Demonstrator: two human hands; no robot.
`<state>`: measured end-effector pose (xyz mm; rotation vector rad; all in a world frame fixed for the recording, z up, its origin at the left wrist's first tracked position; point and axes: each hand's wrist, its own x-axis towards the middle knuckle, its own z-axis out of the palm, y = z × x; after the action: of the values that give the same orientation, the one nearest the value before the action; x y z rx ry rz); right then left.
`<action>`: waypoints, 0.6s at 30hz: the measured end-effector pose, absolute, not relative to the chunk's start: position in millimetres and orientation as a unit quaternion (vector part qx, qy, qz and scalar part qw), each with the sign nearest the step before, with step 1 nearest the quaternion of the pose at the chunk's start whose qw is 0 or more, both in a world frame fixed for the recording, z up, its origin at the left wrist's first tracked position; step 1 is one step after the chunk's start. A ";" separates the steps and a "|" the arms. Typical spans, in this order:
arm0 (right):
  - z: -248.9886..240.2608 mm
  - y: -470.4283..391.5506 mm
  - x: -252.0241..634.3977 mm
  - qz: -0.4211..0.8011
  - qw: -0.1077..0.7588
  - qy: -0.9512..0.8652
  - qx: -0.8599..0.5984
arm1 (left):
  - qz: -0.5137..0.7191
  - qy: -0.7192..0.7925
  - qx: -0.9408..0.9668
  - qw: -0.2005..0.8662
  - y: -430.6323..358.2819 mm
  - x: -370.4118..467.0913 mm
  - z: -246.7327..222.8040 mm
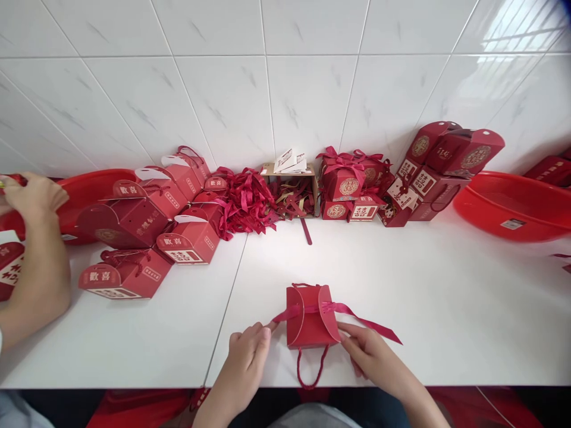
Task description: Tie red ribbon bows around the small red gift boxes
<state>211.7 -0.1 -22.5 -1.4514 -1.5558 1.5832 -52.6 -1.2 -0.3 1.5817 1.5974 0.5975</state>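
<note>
A small red gift box (pixel 311 330) stands on the white table in front of me, its two rounded flaps folded over the top. A dark pink ribbon (pixel 372 324) runs across the flaps, and its right tail hangs loose above my right hand. A red cord handle (pixel 311 380) loops out at the near side. To the left of the box, my left hand (pixel 247 362) is closed, with the ribbon's left end at its fingertips. My right hand (pixel 375 356) has thumb and finger against the box's right side; its other fingers curl underneath, partly hidden.
Several red boxes (pixel 129 276) are stacked at left, others (pixel 348 184) at back right. Between them lie a ribbon heap (pixel 247 199) and a carton (pixel 317 196) of strips. Red basins (pixel 513 208) flank both sides. Another person's arm (pixel 42 267) reaches in at left.
</note>
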 end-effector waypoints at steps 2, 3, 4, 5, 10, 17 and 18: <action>-30.9 1.6 204.0 0.588 0.294 -0.512 -0.553 | 0.313 0.637 0.559 0.429 1.3 -49.4 -5.9; -35.4 2.2 200.5 0.585 0.336 -0.473 -0.566 | 0.367 0.634 0.517 0.443 2.6 -47.0 -8.5; -39.7 2.5 197.2 0.582 0.386 -0.430 -0.572 | 0.426 0.625 0.471 0.454 3.8 -43.8 -10.6; -43.4 2.7 194.2 0.582 0.440 -0.383 -0.566 | 0.480 0.610 0.426 0.465 4.9 -39.9 -12.3; -50.2 6.1 187.4 0.658 0.623 -0.127 -0.402 | 0.620 0.485 0.230 0.572 13.4 -21.6 -16.7; -49.1 12.2 192.2 0.657 0.667 0.028 -0.351 | 0.673 0.428 0.019 0.604 26.2 -23.3 -20.6; -49.0 11.7 192.8 0.659 0.665 0.033 -0.350 | 0.672 0.430 0.017 0.603 26.0 -24.5 -20.0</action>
<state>192.8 11.7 -49.0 -0.7909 0.0741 1.4874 -24.5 26.0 -20.0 0.0403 0.9954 1.5560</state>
